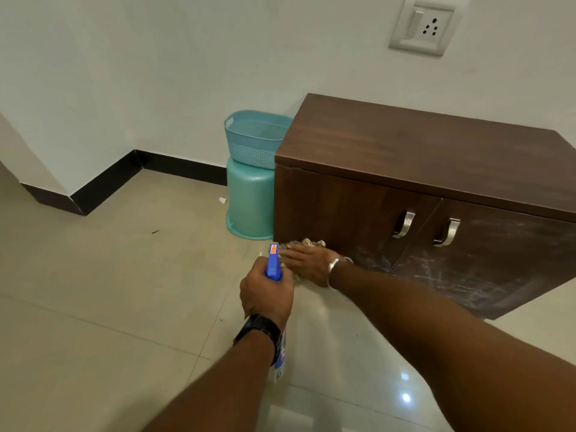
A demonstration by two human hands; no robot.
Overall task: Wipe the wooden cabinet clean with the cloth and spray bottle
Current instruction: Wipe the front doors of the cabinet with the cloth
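A dark brown wooden cabinet with two doors and metal handles stands against the wall at the right. Its right door shows pale dusty streaks. My right hand lies flat on a light cloth, pressing it against the lower left corner of the cabinet's front. My left hand grips a spray bottle with a blue trigger head, its nozzle pointing toward the cabinet's lower left corner. The bottle's body is mostly hidden behind my wrist.
A teal bucket stands upside down left of the cabinet with a light blue basket on top. A wall socket is above the cabinet. Beige floor tiles spread to the left, with a small paper scrap.
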